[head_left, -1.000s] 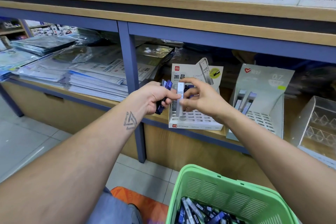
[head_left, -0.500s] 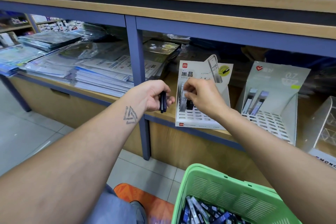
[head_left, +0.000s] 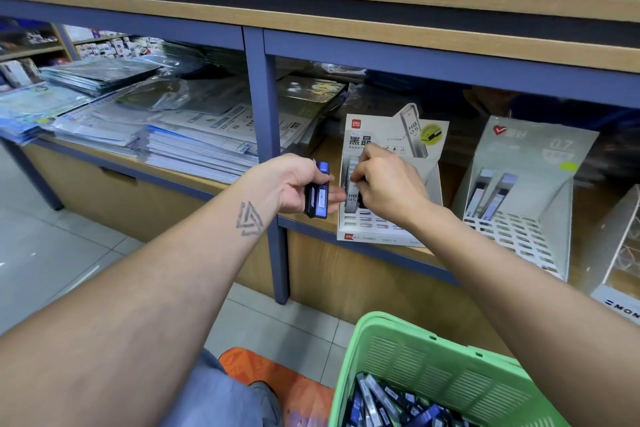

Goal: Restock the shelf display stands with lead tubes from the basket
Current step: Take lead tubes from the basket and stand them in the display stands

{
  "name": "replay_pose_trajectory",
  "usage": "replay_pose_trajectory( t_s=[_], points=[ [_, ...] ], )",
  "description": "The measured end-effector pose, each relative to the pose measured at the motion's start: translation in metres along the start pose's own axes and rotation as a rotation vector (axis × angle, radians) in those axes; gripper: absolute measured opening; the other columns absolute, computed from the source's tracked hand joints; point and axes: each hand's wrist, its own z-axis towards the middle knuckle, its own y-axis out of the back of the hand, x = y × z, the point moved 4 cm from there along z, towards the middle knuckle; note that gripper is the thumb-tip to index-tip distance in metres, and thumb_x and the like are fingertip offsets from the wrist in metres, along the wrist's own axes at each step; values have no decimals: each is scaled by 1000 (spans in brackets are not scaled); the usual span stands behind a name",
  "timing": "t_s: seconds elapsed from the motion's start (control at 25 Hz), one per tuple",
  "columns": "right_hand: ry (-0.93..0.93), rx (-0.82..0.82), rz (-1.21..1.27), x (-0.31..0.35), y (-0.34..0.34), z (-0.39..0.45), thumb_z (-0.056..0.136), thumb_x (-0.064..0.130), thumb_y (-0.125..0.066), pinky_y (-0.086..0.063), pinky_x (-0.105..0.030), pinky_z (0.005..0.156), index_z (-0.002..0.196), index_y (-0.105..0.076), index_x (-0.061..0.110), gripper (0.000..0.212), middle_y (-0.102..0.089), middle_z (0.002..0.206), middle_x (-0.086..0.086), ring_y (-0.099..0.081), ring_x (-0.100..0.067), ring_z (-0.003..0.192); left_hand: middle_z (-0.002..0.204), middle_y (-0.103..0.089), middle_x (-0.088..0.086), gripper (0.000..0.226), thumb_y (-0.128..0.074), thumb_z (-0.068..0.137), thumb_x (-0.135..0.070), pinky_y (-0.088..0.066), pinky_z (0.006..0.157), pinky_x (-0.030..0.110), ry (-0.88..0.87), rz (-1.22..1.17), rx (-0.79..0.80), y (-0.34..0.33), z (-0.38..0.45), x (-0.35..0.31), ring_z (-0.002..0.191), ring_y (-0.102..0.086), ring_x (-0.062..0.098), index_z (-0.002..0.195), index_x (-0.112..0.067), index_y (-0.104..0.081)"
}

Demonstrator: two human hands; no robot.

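Fingers of the right hand (head_left: 388, 189) curl down over the back rows of the white display stand (head_left: 388, 229), their tips pinched round a tube marked HB 05 (head_left: 352, 197) that stands upright in a slot at the stand's left side. Fingers of the left hand (head_left: 294, 187) are partly bent, the thumb on top and the others beneath, clamping a small bundle of dark blue lead tubes (head_left: 318, 194) held upright just left of the stand; how many are in the bundle cannot be told.

Largest in the scene is the wooden shelf unit (head_left: 346, 7) with its blue frame, running across the far side under Kokuyo and uni signs. On its left bay lie stacks of plastic-wrapped paper goods (head_left: 194, 146). Near, at the lower right, sits the green basket (head_left: 446, 367), its slatted wall facing up, with a heap of lead tubes in the basket (head_left: 384, 402) lying loose in the bottom. On the right bay, the white display stand sits at the shelf's near edge, most of its front slots unfilled. Right of it stands a grey display stand (head_left: 530, 198) labelled 0.7, with two tubes (head_left: 490, 194) upright in its back row. At the far right edge is a clear acrylic holder (head_left: 620, 246).
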Motion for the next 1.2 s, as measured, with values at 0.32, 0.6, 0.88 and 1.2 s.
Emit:
replay_pose_trajectory(
  t_s=[0.32,0.6,0.88,1.2],
  points=[
    [-349,145,874,-9,21,-20,93,11,-66,-59,-32,79,114,-71,18,23,-75,96,-6,-71,-20,90,110,-71,27,25,-45,101,4,-61,81,50,-26,133,314,-21,-17,4,96,-74,35,121,8,-60],
    [-515,10,1049,-40,42,-29,86,-3,-73,-56,-22,55,91,-72,3,8,-71,77,-15,-64,-17,58,99,-73,24,16,-50,104,-7,-59,83,50,-55,322,315,-39,-21,8,96,-73,34,104,0,-63],
    [-370,-22,1157,-65,48,-32,86,-2,-75,-57,-24,66,95,-74,9,14,-72,82,-11,-69,-14,66,89,-71,17,22,-44,107,-13,-57,51,26,-40,324,229,-50,-15,4,67,-71,24,112,0,-61],
    [-234,-122,415,-68,22,-18,97,3,-62,-60,-31,83,122,-71,13,28,-71,105,-7,-70,-15,81,72,-56,10,21,-40,104,-12,-35,40,18,-22,377,103,-55,-6,3,55,-44,12,93,-3,-54]
  ],
)
